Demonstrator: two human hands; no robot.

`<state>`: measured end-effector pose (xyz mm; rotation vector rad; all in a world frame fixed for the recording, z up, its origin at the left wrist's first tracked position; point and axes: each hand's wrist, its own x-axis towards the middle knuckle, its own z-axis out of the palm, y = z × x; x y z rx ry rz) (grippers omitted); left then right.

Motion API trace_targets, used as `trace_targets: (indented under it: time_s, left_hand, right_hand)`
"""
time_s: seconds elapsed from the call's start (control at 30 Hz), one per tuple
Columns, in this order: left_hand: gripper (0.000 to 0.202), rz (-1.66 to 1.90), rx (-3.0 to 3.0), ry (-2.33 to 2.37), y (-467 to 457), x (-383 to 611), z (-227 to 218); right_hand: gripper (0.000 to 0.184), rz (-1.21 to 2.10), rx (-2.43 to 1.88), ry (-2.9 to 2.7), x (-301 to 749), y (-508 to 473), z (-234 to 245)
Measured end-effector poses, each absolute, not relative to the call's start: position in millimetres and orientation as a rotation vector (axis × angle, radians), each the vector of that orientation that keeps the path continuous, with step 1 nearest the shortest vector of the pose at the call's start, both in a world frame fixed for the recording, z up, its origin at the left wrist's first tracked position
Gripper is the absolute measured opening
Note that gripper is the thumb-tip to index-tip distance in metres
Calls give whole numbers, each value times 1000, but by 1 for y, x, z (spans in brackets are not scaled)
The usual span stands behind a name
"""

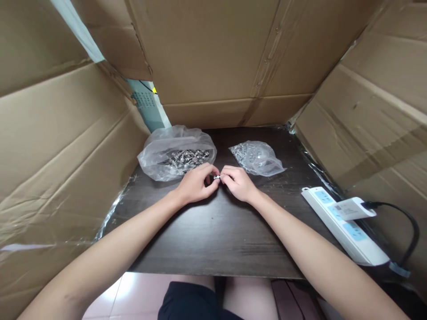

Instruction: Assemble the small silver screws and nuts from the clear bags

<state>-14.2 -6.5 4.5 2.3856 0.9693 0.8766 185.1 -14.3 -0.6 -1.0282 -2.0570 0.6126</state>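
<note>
Both hands meet above the middle of the dark table (pixel 213 240). Between the thumb and fingers of my left hand (pixel 197 183) is a small shiny metal piece (pixel 216 177), too small to name its kind. My right hand (pixel 238 182) pinches at its right end, with the fingertips closed. Just behind my left hand lies an open clear plastic bag (pixel 153 155) with many small metal fasteners (pixel 190 158) in it. Beyond my right hand is a smaller clear bag (pixel 256 158) of silvery metal parts that look like screws.
Cardboard walls (pixel 207 58) enclose the table at the back and both sides. A white power strip (pixel 347 226) lies along the right side, with a white plug-in adapter (pixel 353 209) and a black cable (pixel 415 226). The table's front edge is close to my lap.
</note>
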Motion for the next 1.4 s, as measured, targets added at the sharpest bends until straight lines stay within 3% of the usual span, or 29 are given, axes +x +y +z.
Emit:
trace_targets:
  time_s: [0.43,0.7,0.87,1.27,1.4]
  left_hand:
    - [24,1072,2408,919,-7,-15,3]
    - [6,1344,2473,714,-7,-16,8]
    - [21,1142,2376,960,-6,-14,7]
    - [15,1047,2326,919,-5,-14,4]
    - [12,1065,2344,911,-4,-14,3]
  right_hand:
    - [30,588,-1034,-2001,184,-15,0]
    - [30,546,-1059,-1983,183,-14,-1]
    - [31,580,-1050,-1952,183,-14,-1]
    - [35,658,-1070,-1922,184,-15,1]
    - [25,625,-1080,-1914,183,-15,0]
